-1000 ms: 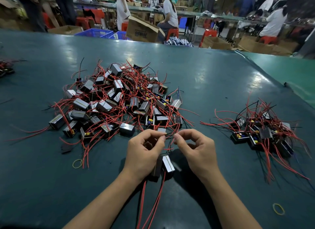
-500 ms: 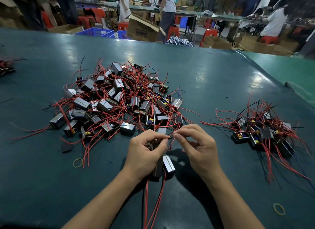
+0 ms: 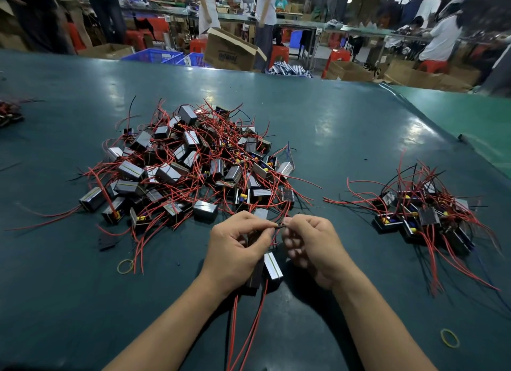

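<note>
left grip (image 3: 235, 249) and right grip (image 3: 312, 246) each pinch a thin dark wire (image 3: 279, 226) by two boxy modules (image 3: 272, 268); cardboard box (image 3: 232, 52) contents unseen

Left hand (image 3: 235, 249) and right hand (image 3: 312, 246) meet, both curled in pinches.

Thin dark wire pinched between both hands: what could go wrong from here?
1. The left hand and right hand pinch the wire by fingertips alone; it may slip out.
2. The red leads of the box trail toward the person and could snag a forearm, tugging the box.
</note>
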A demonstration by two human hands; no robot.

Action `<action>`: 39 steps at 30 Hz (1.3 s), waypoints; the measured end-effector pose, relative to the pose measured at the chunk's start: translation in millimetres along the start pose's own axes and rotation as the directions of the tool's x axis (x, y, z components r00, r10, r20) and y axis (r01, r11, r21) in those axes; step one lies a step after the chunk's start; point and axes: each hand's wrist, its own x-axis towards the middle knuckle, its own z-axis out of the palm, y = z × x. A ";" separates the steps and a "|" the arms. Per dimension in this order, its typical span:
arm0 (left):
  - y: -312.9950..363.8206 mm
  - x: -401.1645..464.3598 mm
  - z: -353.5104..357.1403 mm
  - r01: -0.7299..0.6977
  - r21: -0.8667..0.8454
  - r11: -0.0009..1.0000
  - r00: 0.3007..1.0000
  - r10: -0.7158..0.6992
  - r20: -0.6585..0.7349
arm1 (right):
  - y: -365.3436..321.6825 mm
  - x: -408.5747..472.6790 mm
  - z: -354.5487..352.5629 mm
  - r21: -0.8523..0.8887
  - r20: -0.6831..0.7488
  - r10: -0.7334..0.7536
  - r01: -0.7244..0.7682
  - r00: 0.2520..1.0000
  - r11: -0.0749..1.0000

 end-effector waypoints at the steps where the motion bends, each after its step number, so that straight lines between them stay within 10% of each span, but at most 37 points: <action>1: 0.0 -0.2 0.7 -0.007 0.017 1.000 1.000 0.008 -0.011 | 0.6 0.8 4.1 -0.018 -0.053 -0.003 0.002 0.999 1.000; 3: -1.0 0.4 0.8 0.009 0.038 0.999 1.000 -0.008 -0.027 | 3.9 1.0 11.2 -0.216 -0.159 -0.166 0.130 0.973 0.968; 7: -3.6 2.6 -1.9 0.061 0.044 0.997 0.996 -0.059 -0.062 | 11.0 -3.6 11.3 -0.706 -0.033 -0.649 0.442 0.760 0.554; 22: -2.5 3.3 -5.2 0.104 -0.017 0.994 0.995 -0.104 0.002 | 5.4 -0.2 -22.9 -0.709 0.333 -0.724 0.666 0.604 0.231; 30: -4.0 3.1 -4.6 0.087 -0.037 0.996 0.996 -0.086 0.015 | 3.8 -6.2 -10.5 -0.648 0.234 -0.638 0.607 0.734 0.460; 34: -4.6 0.1 -0.9 -0.013 0.027 1.000 1.000 0.013 -0.026 | -1.5 -3.4 7.1 -0.183 -0.048 -0.116 0.106 0.992 0.977; 37: -3.4 -1.4 2.5 -0.104 0.069 0.992 0.993 0.107 -0.040 | -8.1 0.1 8.0 0.079 0.003 0.226 -0.226 0.974 0.971; 39: -3.3 -1.1 2.7 -0.133 0.079 0.988 0.989 0.138 -0.048 | -7.4 -2.5 5.1 0.071 0.014 0.181 -0.182 0.983 0.981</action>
